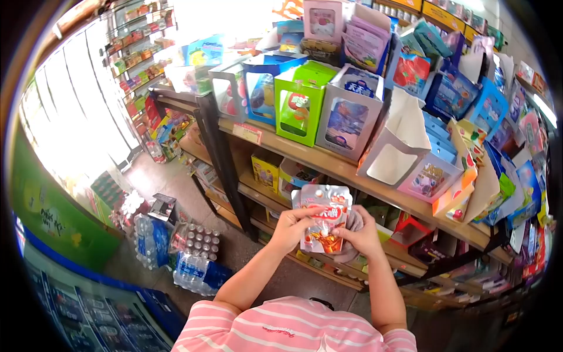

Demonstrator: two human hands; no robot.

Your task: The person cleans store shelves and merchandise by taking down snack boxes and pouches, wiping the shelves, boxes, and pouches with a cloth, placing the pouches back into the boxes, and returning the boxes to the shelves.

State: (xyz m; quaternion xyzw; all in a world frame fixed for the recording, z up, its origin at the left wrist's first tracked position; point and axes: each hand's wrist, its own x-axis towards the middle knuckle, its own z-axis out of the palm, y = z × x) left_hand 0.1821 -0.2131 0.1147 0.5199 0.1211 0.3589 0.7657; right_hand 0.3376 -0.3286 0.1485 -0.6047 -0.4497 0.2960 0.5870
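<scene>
My left hand (291, 229) is closed on the left side of a silver and red snack pouch (328, 220), held upright in front of the shelf. On the pouch's right side, my right hand (362, 234) grips it with the thumb on its front. A greyish cloth-like item (350, 249) shows behind the pouch near my right hand; what it is I cannot tell. More pouch edges show behind the front one. Beyond the hands, a white open box (396, 144) and a green box (300, 105) stand on the shelf top.
A wooden shelf (305, 149) with boxes and bags spans the front and right. On its lower level is a yellow box (265, 170). Wrapped bottle packs (196, 273) lie on the floor at left. A green panel (53, 205) stands at far left.
</scene>
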